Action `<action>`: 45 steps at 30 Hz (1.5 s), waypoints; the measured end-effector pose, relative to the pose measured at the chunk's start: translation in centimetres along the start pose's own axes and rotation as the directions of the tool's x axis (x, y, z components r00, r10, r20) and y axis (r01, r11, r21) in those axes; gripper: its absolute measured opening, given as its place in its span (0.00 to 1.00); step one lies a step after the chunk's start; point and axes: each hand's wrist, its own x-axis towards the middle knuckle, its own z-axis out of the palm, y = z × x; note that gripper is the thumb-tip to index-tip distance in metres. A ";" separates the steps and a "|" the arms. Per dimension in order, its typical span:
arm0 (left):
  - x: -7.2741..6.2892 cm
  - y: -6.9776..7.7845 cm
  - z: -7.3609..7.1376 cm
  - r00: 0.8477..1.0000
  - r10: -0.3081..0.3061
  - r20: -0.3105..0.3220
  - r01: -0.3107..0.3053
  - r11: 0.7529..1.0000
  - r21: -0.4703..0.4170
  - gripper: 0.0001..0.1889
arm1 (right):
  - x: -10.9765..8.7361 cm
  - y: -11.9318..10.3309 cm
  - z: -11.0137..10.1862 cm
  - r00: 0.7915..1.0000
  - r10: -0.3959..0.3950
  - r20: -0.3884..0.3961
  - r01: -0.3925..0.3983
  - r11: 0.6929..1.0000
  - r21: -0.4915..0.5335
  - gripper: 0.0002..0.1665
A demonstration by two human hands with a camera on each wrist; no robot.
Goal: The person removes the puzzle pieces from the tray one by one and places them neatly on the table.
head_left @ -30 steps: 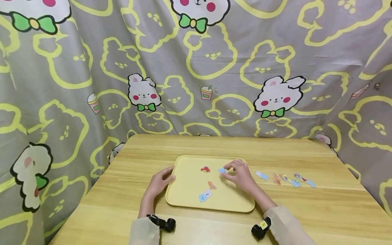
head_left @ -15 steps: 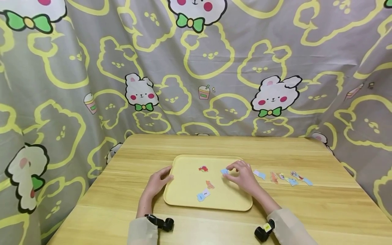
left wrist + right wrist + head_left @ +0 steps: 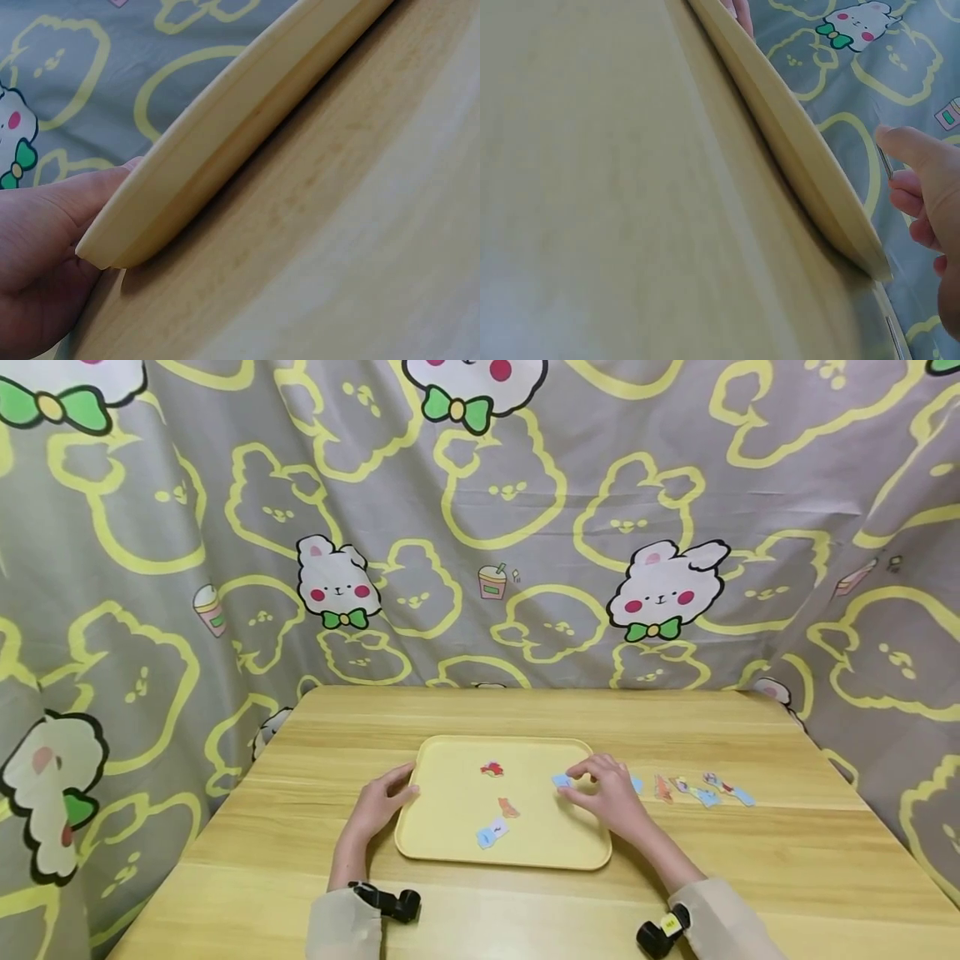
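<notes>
A small blue piece [image 3: 562, 781] is sitting between the thumb and fingers of the right hand [image 3: 613, 792], which is pinching it over the right part of the yellow tray [image 3: 465, 847]. In the right wrist view the piece is showing almost edge-on, as a thin sliver. The left hand [image 3: 378, 802] is resting against the tray's left edge, its thumb standing apart from its relaxed fingers.

Toward the middle of the tray, three spots of paper are lying well apart from the pinched piece: a red piece [image 3: 492, 769] is lying farthest from the person, an orange piece [image 3: 508, 807] is lying nearer, and a blue-and-white shape [image 3: 492, 832] is lying nearest, just beside the orange one.

The tray is resting on the wooden table [image 3: 247, 843]. To its right, a partly hidden light-blue piece [image 3: 637, 784] is peeking out past the right hand, and beyond it another orange piece [image 3: 663, 788] and a cluster of colourful pieces [image 3: 708, 790] are lying in a loose row.

Pale sleeves [image 3: 345, 927] are covering the forearms, and behind the table a grey curtain [image 3: 465, 635] is hanging, showing white rabbits and yellow outlines.
</notes>
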 end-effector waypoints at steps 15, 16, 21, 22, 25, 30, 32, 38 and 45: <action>0.2 0.0 -0.1 1.000 -0.018 0.010 0.018 1.000 0.004 0.28 | -2.3 1.9 -2.1 0.998 -0.017 -0.067 0.012 0.997 -0.078 0.14; 0.2 0.0 -0.1 1.000 -0.014 0.007 0.014 1.000 0.006 0.28 | -2.5 2.0 -2.2 0.997 -0.018 -0.069 0.012 0.997 -0.080 0.14; 0.1 0.1 -0.1 1.000 -0.008 0.005 0.008 1.000 0.010 0.28 | -3.1 2.3 -2.8 0.997 -0.015 -0.081 0.010 0.998 -0.055 0.12; 0.1 0.1 -0.2 1.000 -0.010 0.006 0.010 1.000 0.008 0.28 | -3.2 2.4 -2.9 0.997 -0.016 -0.081 0.011 0.999 -0.052 0.12; 0.1 0.1 -0.1 1.000 -0.008 0.005 0.008 1.000 0.005 0.27 | -3.6 2.7 -3.3 0.996 -0.026 -0.090 0.020 0.998 -0.067 0.13; 0.2 0.0 0.0 1.000 -0.012 0.002 0.012 1.000 -0.001 0.27 | -4.3 3.3 -4.2 0.996 -0.012 -0.091 0.003 0.995 -0.101 0.13; 0.1 0.0 0.0 1.000 -0.008 0.001 0.008 1.000 0.004 0.27 | -4.6 3.5 -4.5 0.997 0.008 -0.082 -0.017 0.995 -0.103 0.13; 0.2 0.1 0.0 1.000 -0.017 0.004 0.017 1.000 -0.020 0.27 | -5.2 4.0 -5.4 0.998 0.049 -0.051 -0.054 0.994 -0.097 0.14; 0.2 0.0 0.0 1.000 -0.013 0.009 0.013 1.000 -0.017 0.27 | -5.7 4.1 -6.2 0.994 0.106 -0.017 -0.108 0.987 -0.115 0.14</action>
